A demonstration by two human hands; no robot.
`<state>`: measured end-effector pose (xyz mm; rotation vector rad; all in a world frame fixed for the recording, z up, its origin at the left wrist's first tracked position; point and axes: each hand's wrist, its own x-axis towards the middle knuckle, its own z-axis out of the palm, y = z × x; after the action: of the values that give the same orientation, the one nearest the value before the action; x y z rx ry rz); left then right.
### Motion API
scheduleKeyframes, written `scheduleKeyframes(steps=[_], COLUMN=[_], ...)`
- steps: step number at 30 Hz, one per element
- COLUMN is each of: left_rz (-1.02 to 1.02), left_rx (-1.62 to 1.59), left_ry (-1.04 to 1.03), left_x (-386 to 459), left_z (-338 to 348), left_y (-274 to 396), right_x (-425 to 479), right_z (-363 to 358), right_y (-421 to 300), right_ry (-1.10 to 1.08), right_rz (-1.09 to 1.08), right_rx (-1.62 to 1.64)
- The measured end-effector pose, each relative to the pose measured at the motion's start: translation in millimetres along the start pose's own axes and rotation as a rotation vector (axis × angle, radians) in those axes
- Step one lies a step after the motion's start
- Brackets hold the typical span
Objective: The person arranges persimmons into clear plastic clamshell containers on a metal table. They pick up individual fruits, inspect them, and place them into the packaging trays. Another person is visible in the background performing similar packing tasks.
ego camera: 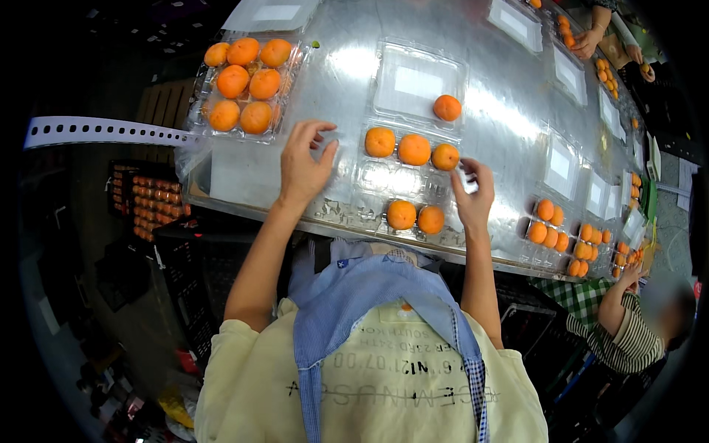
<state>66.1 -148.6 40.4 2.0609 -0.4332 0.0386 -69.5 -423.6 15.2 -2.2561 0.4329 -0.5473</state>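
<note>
My left hand (pixel 307 163) hovers over the metal table with its fingers apart and nothing in them. A clear plastic clamshell tray (pixel 407 180) lies in front of me, holding a row of three orange fruits, perhaps persimmons, at its far side and two at the near side. The raised lid (pixel 418 83) bears a white label, and one fruit (pixel 447 108) is at its near right corner. Beside the right fruit of the far row (pixel 445 157) is my right hand (pixel 471 180), thumb and fingers apart; whether it touches that fruit I cannot tell.
A filled clear tray of fruits (pixel 243 86) stands at the left, by a perforated white strip (pixel 105 132). More open trays (pixel 548 224) line the table (pixel 343 27) rightwards. Other people's hands (pixel 588 43) work at the far right; a person in a striped top (pixel 637 338) is nearer.
</note>
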Motion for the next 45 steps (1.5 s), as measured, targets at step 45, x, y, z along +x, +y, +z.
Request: scheduleKeyframes(steps=[45], left_rz=[-0.421], left_rx=[-0.739], left_ry=[-0.392], left_x=[-47], left_z=[28], left_y=[80], right_x=[-16], right_z=[6], right_y=[-75], right_ry=[-0.519], right_rz=[0.380], right_rx=[1.083])
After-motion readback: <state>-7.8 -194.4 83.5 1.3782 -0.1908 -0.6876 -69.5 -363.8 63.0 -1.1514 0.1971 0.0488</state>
